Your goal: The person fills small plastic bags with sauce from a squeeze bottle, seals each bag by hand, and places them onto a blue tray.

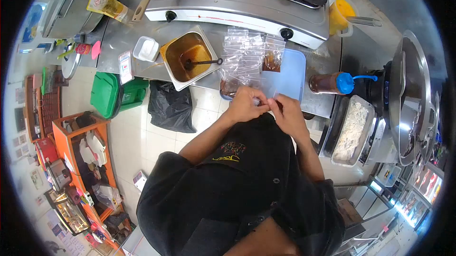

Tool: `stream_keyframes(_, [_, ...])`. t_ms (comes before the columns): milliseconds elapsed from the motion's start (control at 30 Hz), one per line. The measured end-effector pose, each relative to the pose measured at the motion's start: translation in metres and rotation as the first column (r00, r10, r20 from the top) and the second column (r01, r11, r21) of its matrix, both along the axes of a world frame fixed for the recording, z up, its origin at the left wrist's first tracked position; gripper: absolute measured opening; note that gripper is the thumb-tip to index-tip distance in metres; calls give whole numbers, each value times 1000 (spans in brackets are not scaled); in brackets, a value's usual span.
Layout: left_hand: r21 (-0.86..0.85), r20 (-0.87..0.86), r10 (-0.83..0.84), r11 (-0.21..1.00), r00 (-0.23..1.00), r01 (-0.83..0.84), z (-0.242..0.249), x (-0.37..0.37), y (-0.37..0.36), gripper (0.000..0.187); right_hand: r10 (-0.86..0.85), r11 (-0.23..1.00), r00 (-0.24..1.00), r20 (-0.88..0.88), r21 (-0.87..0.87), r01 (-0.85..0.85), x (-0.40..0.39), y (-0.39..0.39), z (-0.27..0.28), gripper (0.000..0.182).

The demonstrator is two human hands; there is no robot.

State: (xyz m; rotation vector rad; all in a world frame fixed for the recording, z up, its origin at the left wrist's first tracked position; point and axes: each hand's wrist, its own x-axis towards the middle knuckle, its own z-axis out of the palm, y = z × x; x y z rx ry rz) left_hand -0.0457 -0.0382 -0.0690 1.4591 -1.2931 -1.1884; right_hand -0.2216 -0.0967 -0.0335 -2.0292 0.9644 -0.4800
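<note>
At the counter's front edge, my left hand (pixel 246 105) and my right hand (pixel 288 113) are close together with fingertips pinched. A bit of clear plastic, apparently a small plastic bag (pixel 258 100), shows between them; its lower part is hidden by my hands. Beyond them lies a blue tray (pixel 290 73) partly covered by several clear plastic bags (pixel 242 54). One sauce-filled bag (pixel 272 61) holds reddish-brown sauce, and more dark sauce shows in bags near my left hand. Left of the bags sits a square metal container (pixel 173 59) of brown sauce with a dark-handled ladle (pixel 204 61) in it.
A gas stove (pixel 223 4) stands behind the bags. To the right are a blue-lidded bottle (pixel 332 83), a yellow jug (pixel 342 11) and a metal tray of pale food (pixel 354 132). A white plastic tub (pixel 146 49) is at left; below stand a green bin (pixel 107 95) and black bag (pixel 170 106).
</note>
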Motion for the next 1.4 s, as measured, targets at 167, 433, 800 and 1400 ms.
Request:
stream_keyframes(167, [199, -260, -17, 977, 965, 71, 9, 2, -3, 15, 33, 987, 998, 52, 153, -41, -12, -4, -4, 26])
stream_keyframes(433, [304, -279, -180, 915, 943, 265, 0, 0, -3, 27, 19, 999, 999, -43, 47, -17, -8, 1, -8, 23])
stream_keyframes(800, [-383, 118, 53, 924, 992, -4, 24, -12, -26, 36, -283, 958, 925, -253, -133, 256, -14, -19, 18, 18])
stream_keyframes(1400, [-396, 75, 0, 918, 997, 30, 19, -13, -62, 54, -908, 302, -406, 109, 841, -450, -69, -116, -77, 60])
